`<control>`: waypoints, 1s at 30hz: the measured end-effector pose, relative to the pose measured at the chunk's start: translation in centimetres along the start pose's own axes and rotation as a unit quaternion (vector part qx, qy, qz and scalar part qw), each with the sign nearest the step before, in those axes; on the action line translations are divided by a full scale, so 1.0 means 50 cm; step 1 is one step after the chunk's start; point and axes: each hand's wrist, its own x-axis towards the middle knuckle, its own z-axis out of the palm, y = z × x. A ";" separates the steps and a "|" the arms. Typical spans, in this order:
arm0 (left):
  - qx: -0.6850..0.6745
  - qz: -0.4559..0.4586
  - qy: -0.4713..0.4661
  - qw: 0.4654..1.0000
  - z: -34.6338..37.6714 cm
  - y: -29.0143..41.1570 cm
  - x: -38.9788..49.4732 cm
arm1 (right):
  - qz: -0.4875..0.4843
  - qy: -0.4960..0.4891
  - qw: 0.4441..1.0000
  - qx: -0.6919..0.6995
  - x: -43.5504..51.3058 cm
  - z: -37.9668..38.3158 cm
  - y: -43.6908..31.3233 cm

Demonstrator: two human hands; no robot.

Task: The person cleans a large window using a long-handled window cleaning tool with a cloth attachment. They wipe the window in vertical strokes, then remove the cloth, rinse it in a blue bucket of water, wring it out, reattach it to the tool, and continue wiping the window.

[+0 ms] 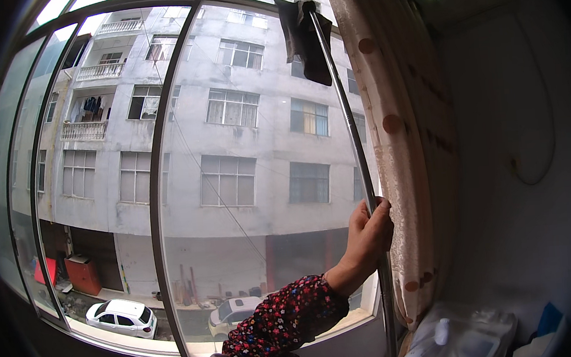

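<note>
My left hand [370,227], below a dark flowered sleeve, is closed around a shiny metal pole [345,103]. The pole rises steeply along the right side of a large window [246,191] and runs down out of the bottom of the picture. At its top hangs a dark cloth [313,45], draped over the pole's head in front of the upper pane. Whether the cloth touches the glass I cannot tell. My right hand is out of view.
A beige curtain [390,170] with round brown dots hangs just right of the pole. Dark frame bars [158,188] divide the window. Plastic-wrapped items [459,338] lie at the lower right. Outside are a grey building [181,136] and a white car [123,317].
</note>
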 end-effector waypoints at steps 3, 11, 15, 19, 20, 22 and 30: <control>0.026 0.009 0.008 1.000 -0.032 0.065 -0.041 | -0.018 -0.032 0.998 0.058 0.012 0.037 -0.034; 0.083 0.049 0.061 0.993 -0.065 0.218 -0.098 | -0.054 -0.085 0.984 0.146 0.031 0.095 -0.116; 0.117 0.066 0.065 0.989 -0.083 0.285 -0.124 | -0.065 -0.096 0.978 0.175 0.032 0.116 -0.130; 0.130 0.074 0.063 0.987 -0.101 0.300 -0.134 | -0.075 -0.108 0.971 0.200 0.037 0.130 -0.133; 0.130 0.069 0.049 0.988 -0.096 0.297 -0.132 | -0.075 -0.110 0.969 0.207 0.035 0.133 -0.131; 0.107 0.058 0.041 0.992 -0.091 0.279 -0.121 | -0.078 -0.108 0.967 0.217 0.034 0.136 -0.128; 0.060 0.032 -0.005 0.998 -0.090 0.192 -0.086 | -0.100 -0.058 0.964 0.239 0.006 0.124 -0.129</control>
